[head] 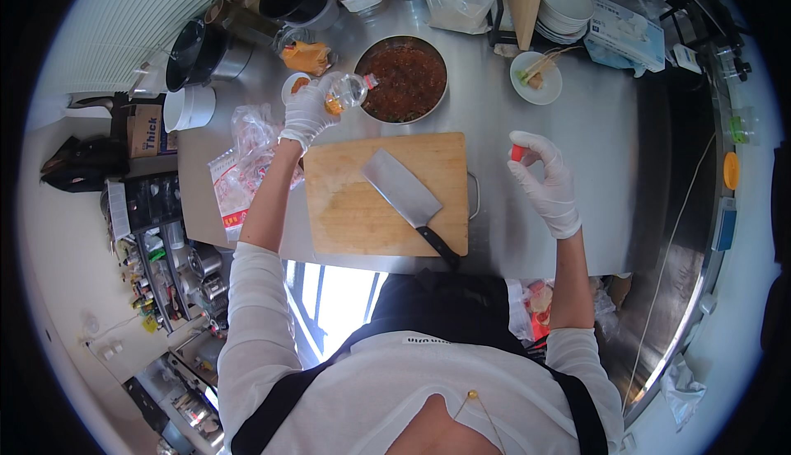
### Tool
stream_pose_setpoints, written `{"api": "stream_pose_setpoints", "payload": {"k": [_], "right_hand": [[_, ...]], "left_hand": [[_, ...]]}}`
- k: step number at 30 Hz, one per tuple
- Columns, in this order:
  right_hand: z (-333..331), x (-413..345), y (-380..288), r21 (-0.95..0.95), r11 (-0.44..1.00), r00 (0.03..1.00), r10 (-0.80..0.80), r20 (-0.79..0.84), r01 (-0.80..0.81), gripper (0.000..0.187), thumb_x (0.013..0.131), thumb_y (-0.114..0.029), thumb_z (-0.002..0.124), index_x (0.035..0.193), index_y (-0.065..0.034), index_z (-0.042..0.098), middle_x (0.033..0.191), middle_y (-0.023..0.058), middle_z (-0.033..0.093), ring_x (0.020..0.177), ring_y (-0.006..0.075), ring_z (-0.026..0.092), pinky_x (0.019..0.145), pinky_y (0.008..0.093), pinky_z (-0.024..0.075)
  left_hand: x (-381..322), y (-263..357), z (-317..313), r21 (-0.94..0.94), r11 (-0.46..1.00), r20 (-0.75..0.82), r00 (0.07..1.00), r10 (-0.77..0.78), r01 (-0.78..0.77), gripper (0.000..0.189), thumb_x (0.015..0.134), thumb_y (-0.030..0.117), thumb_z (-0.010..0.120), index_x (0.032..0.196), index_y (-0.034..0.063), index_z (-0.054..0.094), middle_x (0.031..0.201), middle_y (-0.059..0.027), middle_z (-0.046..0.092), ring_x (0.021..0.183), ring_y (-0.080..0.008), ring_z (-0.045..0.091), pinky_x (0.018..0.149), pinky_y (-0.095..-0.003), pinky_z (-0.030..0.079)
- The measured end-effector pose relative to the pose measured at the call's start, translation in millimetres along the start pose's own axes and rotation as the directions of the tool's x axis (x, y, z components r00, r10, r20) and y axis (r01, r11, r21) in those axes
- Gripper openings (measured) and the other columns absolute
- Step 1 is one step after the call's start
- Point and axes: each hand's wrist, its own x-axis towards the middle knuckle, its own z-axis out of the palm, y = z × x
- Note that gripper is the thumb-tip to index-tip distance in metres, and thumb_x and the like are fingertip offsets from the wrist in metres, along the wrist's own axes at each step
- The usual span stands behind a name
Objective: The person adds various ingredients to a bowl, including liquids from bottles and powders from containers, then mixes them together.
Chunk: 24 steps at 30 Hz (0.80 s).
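Observation:
My gloved left hand [309, 112] grips a clear plastic bottle [350, 90], tilted so its red-ringed mouth points at a round metal bowl [446, 78]. Dark red, chunky sauce [405, 78] fills much of that bowl. Between the thumb and fingers of my gloved right hand [547, 183] is a small red cap [516, 153], held above the steel worktop right of the cutting board. On the wooden cutting board [340, 208] lies a cleaver [401, 186], its black handle over the near right corner. Whether liquid leaves the bottle cannot be made out.
Plastic packaging [238, 177] lies left of the board. A small dish of reddish powder [299, 84] and an orange bag [307, 57] sit behind my left hand. A white plate [536, 93] with food scraps stands back right, near stacked bowls [565, 0] and a glove box [627, 31].

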Motion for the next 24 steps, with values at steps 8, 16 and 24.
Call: {"api": "stream_pose_setpoints", "payload": {"k": [8,16,24], "right_hand": [[7.6,5.8,-2.3,0.039,0.998,0.999,0.041,0.002,-0.041,0.040,0.083,-0.001,0.071,0.121,-0.0066,0.062,0.100,0.0030,0.066,0.086,0.0112,0.058,0.082,0.0258,0.0476],[55.9,83.1,-3.0,0.230,0.973,0.996,-0.050,0.071,0.032,0.040,0.080,-0.004,0.075,0.118,-0.0073,0.065,0.100,0.0037,0.067,0.085,0.0122,0.059,0.079,0.0255,0.0486],[118.5,199.6,-18.1,0.275,0.911,0.876,-0.383,0.292,0.307,0.040,0.073,-0.005,0.081,0.111,-0.0107,0.071,0.099,0.0030,0.070,0.072,0.0096,0.056,0.060,0.0243,0.0440]], "left_hand": [[-1.9,-10.4,20.7,-0.125,0.991,0.036,0.998,-0.045,0.049,0.074,0.061,0.021,0.080,0.129,0.0182,0.051,0.102,-0.0158,0.064,0.099,-0.0346,0.063,0.083,-0.0440,0.049],[-3.1,2.4,21.4,-0.694,0.716,0.040,0.997,-0.067,0.076,0.076,0.064,0.013,0.081,0.133,0.0094,0.048,0.117,-0.0093,0.063,0.106,-0.0211,0.062,0.092,-0.0320,0.049],[-8.3,26.1,-2.8,-0.930,0.358,-0.088,0.996,0.006,-0.084,0.094,0.060,0.010,0.091,0.140,0.0060,0.042,0.133,-0.0046,0.054,0.121,-0.0147,0.051,0.105,-0.0295,0.042]]}}
